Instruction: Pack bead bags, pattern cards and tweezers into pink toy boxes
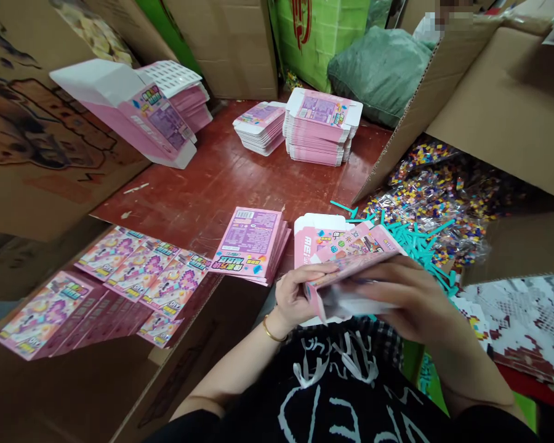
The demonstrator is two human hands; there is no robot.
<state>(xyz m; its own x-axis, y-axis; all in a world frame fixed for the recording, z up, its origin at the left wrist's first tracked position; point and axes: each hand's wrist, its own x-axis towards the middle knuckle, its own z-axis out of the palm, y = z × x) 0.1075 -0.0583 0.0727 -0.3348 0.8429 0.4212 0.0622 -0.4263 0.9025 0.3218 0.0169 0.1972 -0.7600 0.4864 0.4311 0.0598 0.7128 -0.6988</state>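
Note:
In front of my chest, my left hand (295, 292) is closed round one end of a pink printed cardboard box (346, 264), which is tilted. My right hand (415, 295) is at the box's other side, its fingers smeared by motion. Something pale and blurred (362, 300) is below those fingers; I cannot make out what it is. Behind the held box lie more pink cartons with a white flap (323, 221). A leaning row of pink boxes (252, 240) is on the red table just left of my hands.
Turquoise plastic sticks (415, 243) lie right of my hands, by an open carton (498, 98) holding bags of colourful beads (443, 191). Flat pink boxes (321, 135) are stacked at the back. Filled pink boxes (152, 271) stand in a carton at left. White perforated sheets (526, 320) lie right.

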